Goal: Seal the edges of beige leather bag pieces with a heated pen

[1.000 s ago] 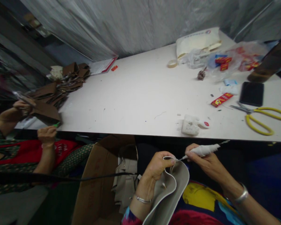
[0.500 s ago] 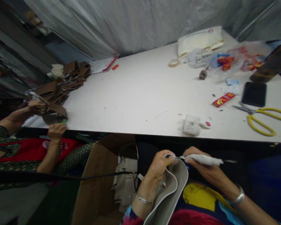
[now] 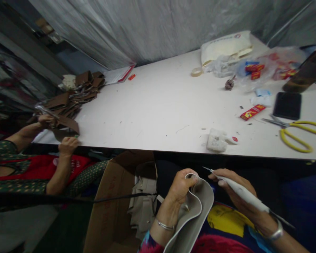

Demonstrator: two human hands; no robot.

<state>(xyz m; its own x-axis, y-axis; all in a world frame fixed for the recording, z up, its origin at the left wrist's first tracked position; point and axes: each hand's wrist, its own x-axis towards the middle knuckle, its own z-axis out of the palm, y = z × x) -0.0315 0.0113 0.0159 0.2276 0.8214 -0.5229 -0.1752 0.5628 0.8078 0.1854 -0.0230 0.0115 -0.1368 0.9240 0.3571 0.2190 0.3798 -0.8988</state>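
My left hand point(image 3: 179, 186) pinches the upper edge of a pale grey leather-like bag piece point(image 3: 206, 198), whose two layers curve apart and hang down toward my lap. In my right hand point(image 3: 233, 177) is a pen-like tool with a white wrapped handle point(image 3: 244, 194), a thin pointed metal tip and a dark, thin tail at its rear. Its tip points left and sits a little apart from the piece's edge. Left of my forearm stands a cardboard box point(image 3: 98, 207) holding several similar pale grey pieces point(image 3: 144, 189).
On the white table point(image 3: 147, 109) lie yellow-handled scissors point(image 3: 296, 142), a phone point(image 3: 287, 105), a red packet point(image 3: 252, 112), a white lump point(image 3: 216, 140), a tape roll point(image 3: 196, 72) and plastic bags. A co-worker's hands point(image 3: 68, 146) handle brown pieces point(image 3: 65, 123) at left. A dark strap point(image 3: 116, 198) crosses the box.
My right hand has drawn the tool's tip away from the piece's edge, to the right, and the handle now tilts down toward my wrist. My left hand keeps its hold.
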